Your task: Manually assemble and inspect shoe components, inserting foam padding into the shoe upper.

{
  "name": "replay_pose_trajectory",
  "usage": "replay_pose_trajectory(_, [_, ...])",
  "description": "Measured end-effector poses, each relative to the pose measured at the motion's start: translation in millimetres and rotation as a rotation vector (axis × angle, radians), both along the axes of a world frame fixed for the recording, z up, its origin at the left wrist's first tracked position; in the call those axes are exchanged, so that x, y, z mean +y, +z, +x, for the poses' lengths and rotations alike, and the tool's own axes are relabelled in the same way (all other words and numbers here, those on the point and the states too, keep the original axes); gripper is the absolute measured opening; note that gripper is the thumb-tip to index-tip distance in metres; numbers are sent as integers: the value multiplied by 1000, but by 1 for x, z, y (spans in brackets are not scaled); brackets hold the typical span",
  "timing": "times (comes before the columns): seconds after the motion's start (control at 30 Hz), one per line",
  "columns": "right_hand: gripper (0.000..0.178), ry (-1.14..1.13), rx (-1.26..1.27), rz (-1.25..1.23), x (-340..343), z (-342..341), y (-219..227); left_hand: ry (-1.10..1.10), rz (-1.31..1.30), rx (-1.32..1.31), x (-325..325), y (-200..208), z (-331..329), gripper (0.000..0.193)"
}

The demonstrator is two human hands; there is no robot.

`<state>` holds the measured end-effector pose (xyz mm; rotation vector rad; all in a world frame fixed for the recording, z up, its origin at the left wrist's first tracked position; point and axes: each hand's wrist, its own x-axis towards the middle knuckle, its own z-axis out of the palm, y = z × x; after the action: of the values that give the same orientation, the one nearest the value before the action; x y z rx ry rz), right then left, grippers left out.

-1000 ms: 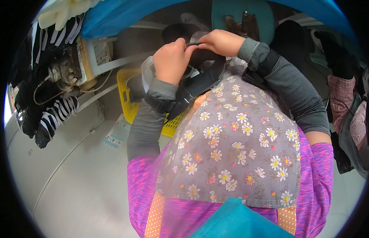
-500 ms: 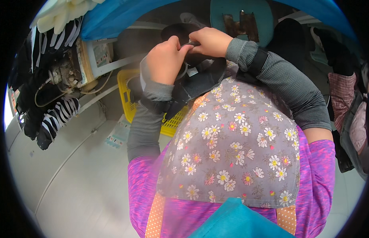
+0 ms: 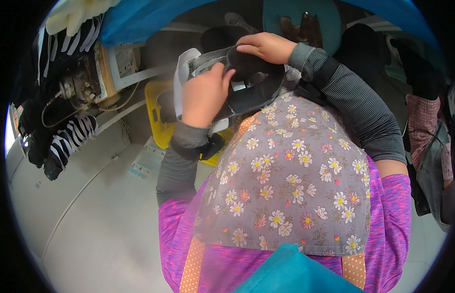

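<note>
A black sewn fabric piece (image 3: 252, 100) spreads over the far edge of my flowered apron, its kind unclear. It has a curved, open loop shape, a grey-white backing along its left side and a small white label inside. My right hand (image 3: 268, 48) pinches its upper edge, thumb and fingers closed on the rim. Closer in on the left, my left hand (image 3: 205, 97) lies over the pale backing with its fingers curled in. The thumb and index fingertips of that hand show at the loop's left edge; its other fingers are hidden.
Beneath my left forearm stands a yellow plastic basket (image 3: 161, 129). Black pieces with white strips (image 3: 73, 136) hang at the left beside a machine (image 3: 83, 88) on a frame. A teal seat (image 3: 276, 19) is ahead; another person's checked sleeve (image 3: 423, 117) shows at right.
My hands have moved apart; earlier they met at a dark edge. The black piece has opened out, showing its loop and grey-white backing. My left hand has come slightly nearer.
</note>
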<state>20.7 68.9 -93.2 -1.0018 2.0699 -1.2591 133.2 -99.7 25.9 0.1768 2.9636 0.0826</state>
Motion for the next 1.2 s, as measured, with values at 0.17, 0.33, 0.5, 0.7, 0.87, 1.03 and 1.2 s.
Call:
replay_pose_trajectory(0.17, [35,-30,-4,-103,-3,4,-10,106,-90,73,-10,-9,-8,26])
replay_pose_trajectory(0.33, [33,-33,19,-40,-1,4,-3,140,-117,132,-16,-15,-13,28])
replay_pose_trajectory(0.5, [29,-23,-47,-60,0,6,-5,159,-72,138,-22,-19,-18,33])
replay_pose_trajectory(0.7, [29,0,-51,-34,-2,3,-3,162,-22,143,-21,-15,-20,29])
replay_pose_trajectory(0.87, [38,99,116,196,-14,-7,28,243,-51,115,-19,-10,-25,36])
replay_pose_trajectory(1.03, [41,181,164,228,-24,-12,39,243,-35,125,-28,-2,-18,40])
replay_pose_trajectory(1.2, [37,137,91,178,-20,-9,38,325,23,165,-36,-6,-12,41])
